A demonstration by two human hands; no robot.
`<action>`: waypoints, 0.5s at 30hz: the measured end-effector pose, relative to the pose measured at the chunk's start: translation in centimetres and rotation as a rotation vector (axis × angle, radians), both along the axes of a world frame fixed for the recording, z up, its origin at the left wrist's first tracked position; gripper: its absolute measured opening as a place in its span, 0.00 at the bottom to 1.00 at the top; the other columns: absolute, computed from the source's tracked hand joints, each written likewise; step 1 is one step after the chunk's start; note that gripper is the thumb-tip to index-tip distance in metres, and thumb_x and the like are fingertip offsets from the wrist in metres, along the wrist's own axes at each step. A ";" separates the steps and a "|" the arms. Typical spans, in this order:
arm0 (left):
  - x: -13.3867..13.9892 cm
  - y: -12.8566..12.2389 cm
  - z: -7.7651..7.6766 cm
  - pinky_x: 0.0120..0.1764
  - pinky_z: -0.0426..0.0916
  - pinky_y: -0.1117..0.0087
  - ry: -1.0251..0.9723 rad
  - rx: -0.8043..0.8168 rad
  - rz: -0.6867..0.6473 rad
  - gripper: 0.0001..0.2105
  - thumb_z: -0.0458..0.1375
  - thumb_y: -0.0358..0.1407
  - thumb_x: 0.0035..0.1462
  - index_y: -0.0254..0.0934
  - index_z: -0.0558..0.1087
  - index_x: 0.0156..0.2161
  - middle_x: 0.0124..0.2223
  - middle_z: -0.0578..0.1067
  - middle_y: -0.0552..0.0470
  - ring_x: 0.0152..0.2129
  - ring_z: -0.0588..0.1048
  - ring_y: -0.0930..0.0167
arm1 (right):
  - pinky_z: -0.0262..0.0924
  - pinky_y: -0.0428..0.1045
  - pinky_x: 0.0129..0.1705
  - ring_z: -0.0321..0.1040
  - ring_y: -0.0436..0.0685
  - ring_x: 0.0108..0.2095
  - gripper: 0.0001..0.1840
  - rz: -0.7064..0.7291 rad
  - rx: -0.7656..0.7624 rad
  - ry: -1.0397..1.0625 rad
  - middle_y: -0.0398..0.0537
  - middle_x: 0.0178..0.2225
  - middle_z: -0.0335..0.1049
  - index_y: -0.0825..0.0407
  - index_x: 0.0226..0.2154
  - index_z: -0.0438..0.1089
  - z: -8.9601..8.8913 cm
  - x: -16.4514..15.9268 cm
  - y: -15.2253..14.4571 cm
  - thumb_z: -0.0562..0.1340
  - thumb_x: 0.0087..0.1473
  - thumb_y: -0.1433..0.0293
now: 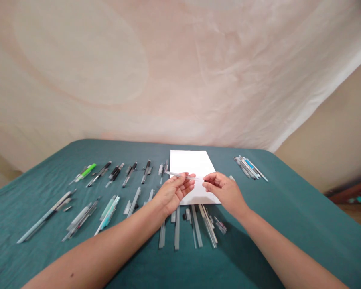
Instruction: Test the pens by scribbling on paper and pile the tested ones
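1. Two bare hands meet the middle of my view: the left hand [178,192], palm turned up, pinches one clear slender tube [173,174] between thumb and fingers; the right hand [225,190] pinches one small black piece [205,181] between thumb and forefinger, near the tube's right end but apart from it.

2. Both hands are above one white pad [189,162], and from here I read it as blank on the part I can see.

3. Just below the pad I see several clear tubes [177,235] and one pale, thicker bundle [208,228], with small loose parts among them; they overlap too much for me to count.

4. Left of the pad I count six clusters in the far row, among them one bright green pen [88,171] and one pair of black-gripped pens [116,173].

5. Nearer, I make out a long pale pen [45,216] and a turquoise-marked group [110,216]; the left arm cuts off part of this row.

6. Right of the pad lies one bundle of pens [250,167], one showing a blue patch; any lettering is too small for me to read.

7. Everything rests on one green tablecloth [295,216].
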State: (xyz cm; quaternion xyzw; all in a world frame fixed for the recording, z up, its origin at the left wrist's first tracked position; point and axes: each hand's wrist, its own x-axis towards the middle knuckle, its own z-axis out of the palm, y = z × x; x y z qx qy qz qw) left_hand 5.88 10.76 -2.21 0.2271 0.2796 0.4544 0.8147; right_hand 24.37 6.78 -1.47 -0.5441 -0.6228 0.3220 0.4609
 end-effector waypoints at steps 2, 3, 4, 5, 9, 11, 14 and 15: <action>0.0 -0.1 0.1 0.38 0.73 0.71 -0.001 -0.001 -0.001 0.05 0.56 0.27 0.56 0.29 0.70 0.39 0.44 0.76 0.39 0.29 0.77 0.73 | 0.63 0.48 0.34 0.69 0.53 0.29 0.09 0.006 0.034 -0.046 0.44 0.30 0.72 0.51 0.36 0.70 0.0 0.0 -0.1 0.62 0.50 0.65; 0.0 -0.1 0.2 0.38 0.73 0.71 -0.002 -0.001 -0.002 0.06 0.56 0.27 0.56 0.29 0.70 0.39 0.44 0.76 0.40 0.29 0.77 0.73 | 0.63 0.48 0.34 0.69 0.52 0.29 0.10 0.013 0.057 -0.072 0.45 0.31 0.73 0.50 0.37 0.71 0.1 0.0 -0.1 0.61 0.51 0.66; 0.0 -0.1 0.2 0.38 0.73 0.71 -0.003 0.000 -0.004 0.06 0.56 0.27 0.56 0.29 0.71 0.39 0.43 0.76 0.40 0.29 0.77 0.73 | 0.62 0.48 0.35 0.69 0.52 0.30 0.10 0.020 0.081 -0.095 0.45 0.31 0.73 0.50 0.37 0.72 0.1 -0.1 -0.2 0.60 0.52 0.66; 0.0 -0.2 0.2 0.39 0.73 0.71 -0.003 0.002 -0.004 0.06 0.56 0.27 0.56 0.29 0.71 0.39 0.43 0.76 0.40 0.29 0.77 0.73 | 0.62 0.48 0.36 0.69 0.52 0.30 0.10 0.025 0.102 -0.111 0.44 0.32 0.73 0.50 0.38 0.72 0.2 -0.1 -0.2 0.60 0.52 0.66; 0.0 -0.2 0.3 0.39 0.73 0.71 0.007 0.008 0.005 0.06 0.57 0.28 0.56 0.29 0.70 0.39 0.44 0.75 0.39 0.30 0.77 0.73 | 0.63 0.48 0.36 0.70 0.53 0.30 0.10 0.026 0.087 -0.096 0.44 0.29 0.73 0.50 0.38 0.71 0.2 -0.3 -0.4 0.59 0.53 0.66; 0.0 -0.2 0.2 0.39 0.73 0.71 0.010 0.015 0.005 0.06 0.57 0.28 0.56 0.29 0.70 0.39 0.45 0.75 0.39 0.30 0.77 0.73 | 0.63 0.48 0.35 0.71 0.53 0.30 0.09 0.021 0.067 -0.077 0.45 0.28 0.73 0.51 0.37 0.70 0.2 -0.5 -0.4 0.60 0.53 0.66; 0.1 -0.3 0.2 0.40 0.73 0.70 0.013 0.033 -0.001 0.06 0.58 0.29 0.55 0.30 0.70 0.39 0.45 0.75 0.39 0.30 0.77 0.72 | 0.63 0.49 0.35 0.71 0.54 0.30 0.08 0.012 0.075 -0.077 0.45 0.28 0.73 0.52 0.35 0.69 0.2 -0.6 -0.5 0.61 0.51 0.66; 0.1 -0.3 0.2 0.40 0.73 0.69 0.015 0.039 -0.001 0.07 0.58 0.29 0.55 0.30 0.70 0.39 0.45 0.75 0.39 0.31 0.77 0.72 | 0.63 0.49 0.35 0.71 0.54 0.29 0.08 0.006 0.079 -0.082 0.45 0.28 0.73 0.52 0.35 0.69 0.2 -0.6 -0.5 0.61 0.51 0.66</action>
